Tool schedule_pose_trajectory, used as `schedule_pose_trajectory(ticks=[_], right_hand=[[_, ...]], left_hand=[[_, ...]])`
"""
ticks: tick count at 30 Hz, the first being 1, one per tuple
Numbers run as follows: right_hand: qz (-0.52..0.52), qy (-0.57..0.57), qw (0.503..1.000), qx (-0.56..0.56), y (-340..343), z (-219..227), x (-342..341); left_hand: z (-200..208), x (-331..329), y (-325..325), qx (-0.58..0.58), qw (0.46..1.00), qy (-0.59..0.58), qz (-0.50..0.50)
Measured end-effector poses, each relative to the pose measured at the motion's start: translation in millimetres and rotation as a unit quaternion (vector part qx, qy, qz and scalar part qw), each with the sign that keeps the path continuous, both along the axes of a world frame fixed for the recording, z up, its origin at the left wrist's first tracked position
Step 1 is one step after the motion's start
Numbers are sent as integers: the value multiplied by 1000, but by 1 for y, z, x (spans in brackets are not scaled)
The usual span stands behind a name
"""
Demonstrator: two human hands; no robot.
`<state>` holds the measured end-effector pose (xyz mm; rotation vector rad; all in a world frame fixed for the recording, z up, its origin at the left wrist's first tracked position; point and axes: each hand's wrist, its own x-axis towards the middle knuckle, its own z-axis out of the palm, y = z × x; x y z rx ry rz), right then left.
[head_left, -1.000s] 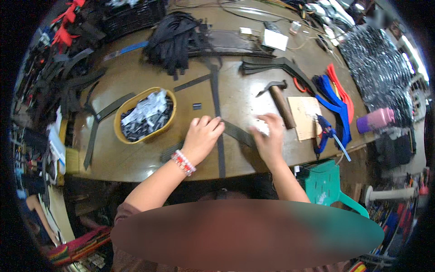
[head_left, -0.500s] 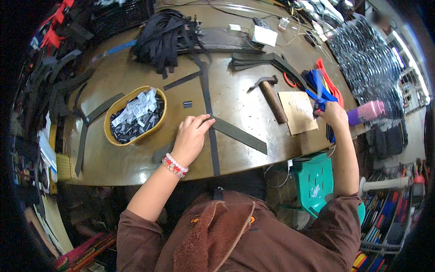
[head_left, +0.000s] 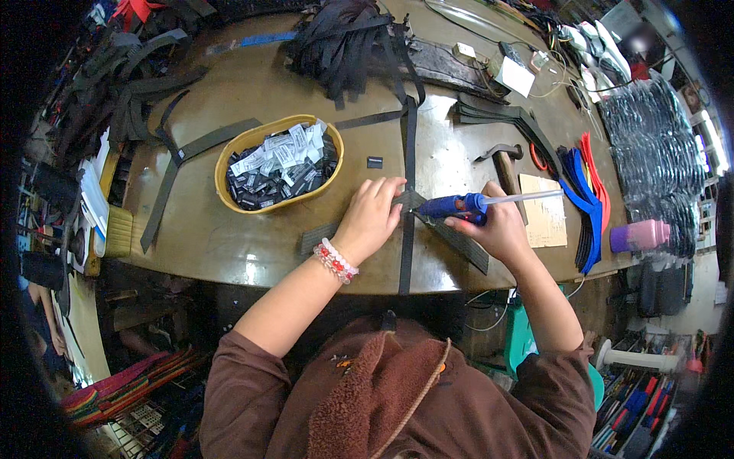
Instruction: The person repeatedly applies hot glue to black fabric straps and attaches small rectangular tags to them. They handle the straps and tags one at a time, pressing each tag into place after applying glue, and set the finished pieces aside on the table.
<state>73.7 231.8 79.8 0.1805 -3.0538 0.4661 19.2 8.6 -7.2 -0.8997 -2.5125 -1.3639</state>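
Glue gun [head_left: 457,205] inside right grip [head_left: 501,228], nozzle [head_left: 421,209] leftward, near black strap [head_left: 407,256]

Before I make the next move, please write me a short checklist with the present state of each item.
1. Blue plastic glue gun with translucent stick held in right hand: ok.
2. Its nozzle at the long flat black strap: ok; contact, cannot tell.
3. Left hand beside that strap: ok.
4. Nozzle hot: cannot tell.
5. Small black rectangular tag lying apart from the strap: ok.
6. Wooden-handled hammer well clear of right hand: not ok, handle appears close by.
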Motion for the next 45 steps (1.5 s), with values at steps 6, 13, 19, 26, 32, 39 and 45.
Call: schedule_pose_trajectory(ticks=[6, 13, 19, 26, 32, 39, 45], right_hand=[[-13, 14, 999, -25, -11, -2, -19], [-7, 81, 995, 64, 21, -3, 9], [-540, 213, 802, -139, 188, -68, 75], [-465, 365, 804, -64, 135, -106, 142], [-56, -177, 571, -800, -12, -63, 97], [-38, -201, 678, -706, -53, -56, 78], [-17, -10, 932, -361, -58, -47, 55]], left_hand=[[-2, 0, 1, -7, 1000, -2, 9], [14, 3, 0, -120, 992, 47, -9], [23, -25, -2, -150, 975, 161, 35], [38, -42, 3, -242, 955, 152, 77], [57, 36, 12, 21, 969, 187, -163], [42, 94, -6, 273, 918, -281, -58], [42, 64, -17, 174, 926, -333, -46]])
